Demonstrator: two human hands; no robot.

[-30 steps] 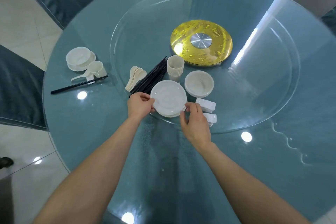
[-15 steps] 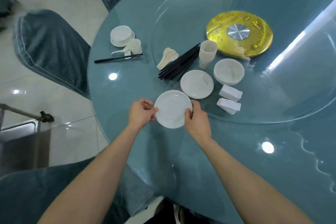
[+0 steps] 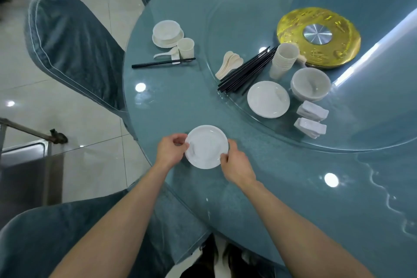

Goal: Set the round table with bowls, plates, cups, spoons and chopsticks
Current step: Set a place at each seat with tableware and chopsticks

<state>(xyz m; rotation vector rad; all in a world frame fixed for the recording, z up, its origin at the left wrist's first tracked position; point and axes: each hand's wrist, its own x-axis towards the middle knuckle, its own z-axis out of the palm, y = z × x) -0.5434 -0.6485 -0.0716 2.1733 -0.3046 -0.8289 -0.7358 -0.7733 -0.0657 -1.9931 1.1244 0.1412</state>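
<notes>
You are pinching the plate (image 3: pixel 206 146) by its rim with both hands: left hand (image 3: pixel 172 152) on its left side, right hand (image 3: pixel 235 165) on its near right, fingers curled over the edge. The plate is sitting close to the near edge of the bench (image 3: pixel 282 198). I cannot tell whether it is resting on the glass or hovering just over it.

The risk is starting here. The bench top is looking glossy, so a plate let go while tilted is probably going to clack down and skid toward the near edge, where nothing is stopping it.

Beyond your hands, the turntable (image 3: pixel 361 119) is carrying the supplies. The stack (image 3: pixel 268 99) and the rests (image 3: pixel 311 127) are lying right by its near rim, and the chopsticks (image 3: pixel 246 72) are reaching to that rim too. A forearm nudging the turntable could be knocking any of these off it.

Behind them the bowls (image 3: pixel 311 83), spoons (image 3: pixel 229 64) and cups (image 3: pixel 284 60) are crowding together. The cups are leaning as a tall pile, so a careless reach is likely toppling them.

At the far left edge a finished setting (image 3: pixel 167 32) is standing well apart.
</notes>
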